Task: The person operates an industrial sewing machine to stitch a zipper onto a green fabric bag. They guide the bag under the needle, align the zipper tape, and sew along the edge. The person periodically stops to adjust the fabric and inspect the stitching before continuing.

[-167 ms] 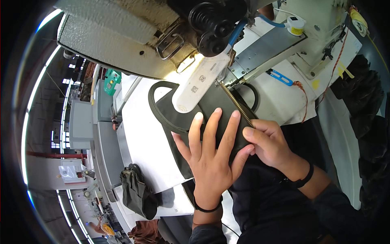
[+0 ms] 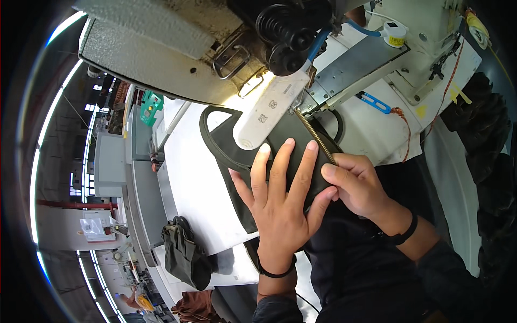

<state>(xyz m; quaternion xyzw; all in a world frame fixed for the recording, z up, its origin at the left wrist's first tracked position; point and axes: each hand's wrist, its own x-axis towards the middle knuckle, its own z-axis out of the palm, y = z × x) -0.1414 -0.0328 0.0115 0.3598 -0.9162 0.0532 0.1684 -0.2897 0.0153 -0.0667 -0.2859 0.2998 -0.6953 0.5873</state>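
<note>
Dark olive fabric of a bag piece (image 2: 223, 142), with a looped handle, lies under the head of a sewing machine (image 2: 161, 51). A zipper (image 2: 318, 139) with brass-coloured teeth runs along the fabric's right edge up to the machine's foot. My left hand (image 2: 283, 210) rests flat on the fabric with its fingers spread. Between thumb and fingers, my right hand (image 2: 355, 183) pinches the near end of the zipper at the fabric edge. A white rounded plate (image 2: 264, 116) sticks out from the machine above my left fingertips.
A finished-looking dark olive bag (image 2: 184, 253) lies at the table's left. Blue thread snips (image 2: 375, 102) on a cord lie right of the machine arm. Brown fabric (image 2: 196, 307) sits at the lower left, and dark material (image 2: 476, 134) is piled at the far right.
The whole scene has shifted slightly to the right in the picture. Both hands keep the same hold on fabric and zipper.
</note>
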